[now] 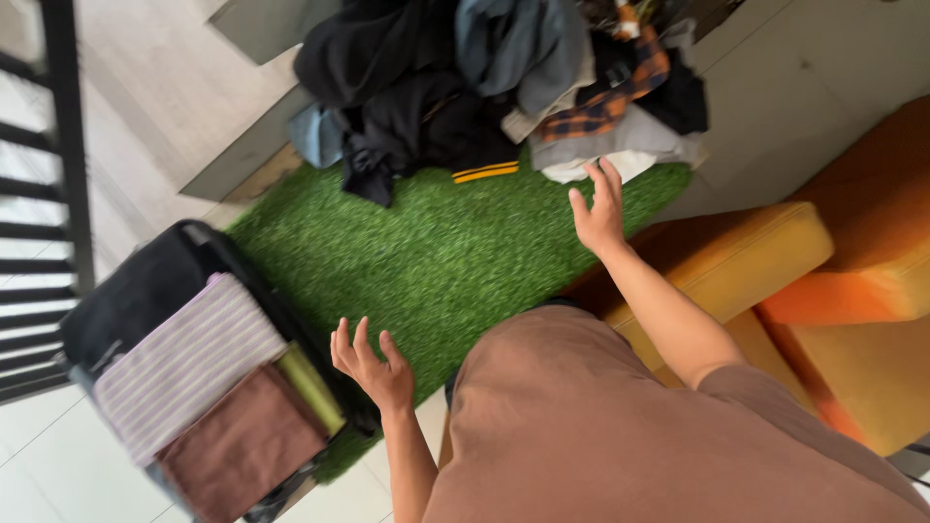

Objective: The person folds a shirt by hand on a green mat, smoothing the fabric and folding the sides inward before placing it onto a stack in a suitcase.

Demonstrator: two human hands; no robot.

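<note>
left hand (373, 366) wide, empty, beside suitcase (145, 291) at 8 | right hand (598, 215) wide, empty, near clothes (504, 77) at 12

Clothes pile (504, 87): loose heap at far end of green mat; black and grey garments, orange-and-navy plaid piece, white fabric at near edge, black item with yellow stripes. Right hand's fingers close to white fabric.
Suitcase (145, 291): black, open, beside mat's left edge; holds folded striped, brown, olive pieces. Left hand just beside it.
</note>
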